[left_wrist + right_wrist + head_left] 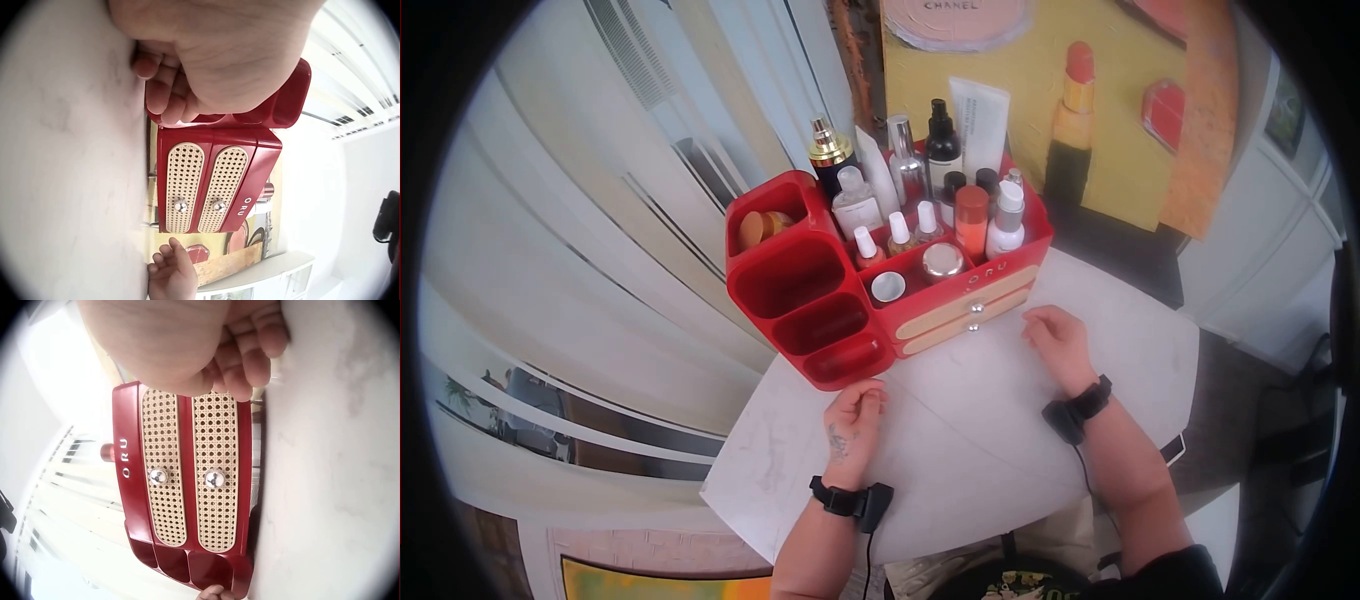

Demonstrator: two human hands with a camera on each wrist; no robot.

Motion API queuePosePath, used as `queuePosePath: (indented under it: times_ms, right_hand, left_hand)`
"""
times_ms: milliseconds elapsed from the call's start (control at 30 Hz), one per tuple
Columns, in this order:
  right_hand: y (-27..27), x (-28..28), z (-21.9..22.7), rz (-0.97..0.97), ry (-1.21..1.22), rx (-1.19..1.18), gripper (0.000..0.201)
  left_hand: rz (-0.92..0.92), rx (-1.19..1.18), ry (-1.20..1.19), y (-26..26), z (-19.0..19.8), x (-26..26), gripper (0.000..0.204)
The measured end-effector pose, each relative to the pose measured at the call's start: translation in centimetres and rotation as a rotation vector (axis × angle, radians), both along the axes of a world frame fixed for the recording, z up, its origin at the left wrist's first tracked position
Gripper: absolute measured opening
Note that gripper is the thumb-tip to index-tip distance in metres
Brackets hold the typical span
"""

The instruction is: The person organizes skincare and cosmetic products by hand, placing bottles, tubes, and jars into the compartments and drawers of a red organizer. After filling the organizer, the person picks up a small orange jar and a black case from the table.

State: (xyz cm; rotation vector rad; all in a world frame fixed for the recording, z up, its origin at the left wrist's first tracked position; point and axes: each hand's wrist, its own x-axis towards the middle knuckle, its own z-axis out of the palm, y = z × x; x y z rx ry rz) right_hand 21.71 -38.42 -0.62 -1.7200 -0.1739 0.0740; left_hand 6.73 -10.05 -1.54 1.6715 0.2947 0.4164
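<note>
A red makeup organizer [930,300] stands on the white table, packed with bottles and tubes. Its front carries two tan woven drawers [215,444], each with a round silver knob [215,479]; both drawers sit closed. My left hand [857,420] rests by the organizer's near left corner, fingers loosely curled and holding nothing. In the left wrist view its fingers [159,97] overlap the red compartments. Off the organizer's right end lies my right hand [1060,340], empty, fingers loosely bent. The right wrist view shows those fingertips [240,387] overlapping the end of the drawer fronts.
Three nail polish bottles with white caps, including one [866,246], stand among taller bottles and a white tube [980,125]. Left of them are open red compartments [785,285]. Behind stands a yellow lipstick painting [1120,160]. White vertical blinds [600,280] hang left of the table [960,480].
</note>
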Motion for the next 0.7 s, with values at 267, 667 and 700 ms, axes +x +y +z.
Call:
queuePosePath:
  times_ms: [267, 667, 700]
  right_hand:
    - [0.17, -0.16, 0.35, -0.009, 0.010, 0.005, 0.017]
    - [-0.11, 0.12, -0.30, 0.003, -0.004, 0.012, 0.017]
    - [-0.11, 0.15, -0.32, 0.001, -0.004, 0.015, 0.017]
  left_hand:
    - [0.008, 0.006, -0.004, 0.07, -0.30, 0.06, 0.015]
    - [-0.002, -0.008, 0.002, 0.04, -0.29, 0.08, 0.015]
    - [0.001, -0.009, -0.001, 0.04, -0.28, 0.04, 0.015]
